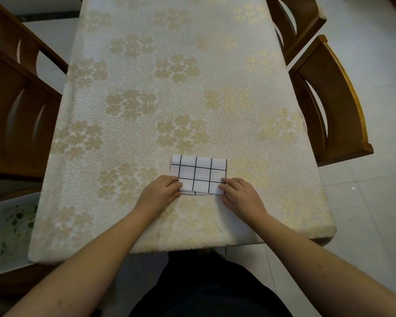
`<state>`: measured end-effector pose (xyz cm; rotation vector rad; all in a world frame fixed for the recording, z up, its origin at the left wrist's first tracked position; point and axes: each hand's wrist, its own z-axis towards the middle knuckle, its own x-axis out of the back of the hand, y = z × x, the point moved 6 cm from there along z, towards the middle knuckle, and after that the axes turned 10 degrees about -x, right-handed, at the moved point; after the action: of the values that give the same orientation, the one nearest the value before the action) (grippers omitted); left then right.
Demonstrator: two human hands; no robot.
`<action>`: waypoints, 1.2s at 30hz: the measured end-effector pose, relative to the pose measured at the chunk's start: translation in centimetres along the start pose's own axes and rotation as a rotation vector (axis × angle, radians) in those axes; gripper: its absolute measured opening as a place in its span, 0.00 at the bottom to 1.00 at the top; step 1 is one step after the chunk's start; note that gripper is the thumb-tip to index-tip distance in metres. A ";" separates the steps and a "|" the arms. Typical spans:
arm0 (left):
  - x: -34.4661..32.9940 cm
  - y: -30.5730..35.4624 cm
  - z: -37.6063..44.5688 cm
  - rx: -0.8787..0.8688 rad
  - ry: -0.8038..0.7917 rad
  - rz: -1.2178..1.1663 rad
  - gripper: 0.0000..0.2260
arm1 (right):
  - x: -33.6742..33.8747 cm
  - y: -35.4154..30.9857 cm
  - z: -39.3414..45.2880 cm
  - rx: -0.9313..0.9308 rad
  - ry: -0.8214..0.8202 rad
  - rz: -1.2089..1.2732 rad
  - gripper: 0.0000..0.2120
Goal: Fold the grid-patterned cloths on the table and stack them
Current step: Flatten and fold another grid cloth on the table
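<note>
- The fingertips of both hands are tucked over the near corners of the folded grid-patterned cloth (198, 173), so whether they pinch the layers or only press on them cannot be told.
- Thin edges of more layers peek out beneath the cloth's near edge; how many lie there is unclear.
- The left hand (161, 191) rests on the cloth's near left corner, fingers bent at the edge.
- The right hand (240, 194) rests on the near right corner, fingers likewise curled onto the fabric.
- The cloth, white with dark lines, lies flat near the front edge of the table (146, 99), right of its middle.
- The table carries a cream cover with pale gold flower clusters.
- Wooden chairs (329, 99) stand on both sides, partly cut off.
- A white tray (0, 236) with green leaf marks sits low at left, half hidden by the table.
- The floor is pale tile.
</note>
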<state>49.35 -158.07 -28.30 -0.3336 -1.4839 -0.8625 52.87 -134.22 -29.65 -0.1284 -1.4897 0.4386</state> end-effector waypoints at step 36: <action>1.0 -0.3 0.7 -0.193 0.053 0.144 0.20 | -0.6 -0.6 -1.5 -0.028 0.077 -0.044 0.17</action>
<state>48.54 -158.09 -27.42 -0.5501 -1.3135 -0.8935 54.46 -134.73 -30.09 -0.1331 -1.4205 0.3735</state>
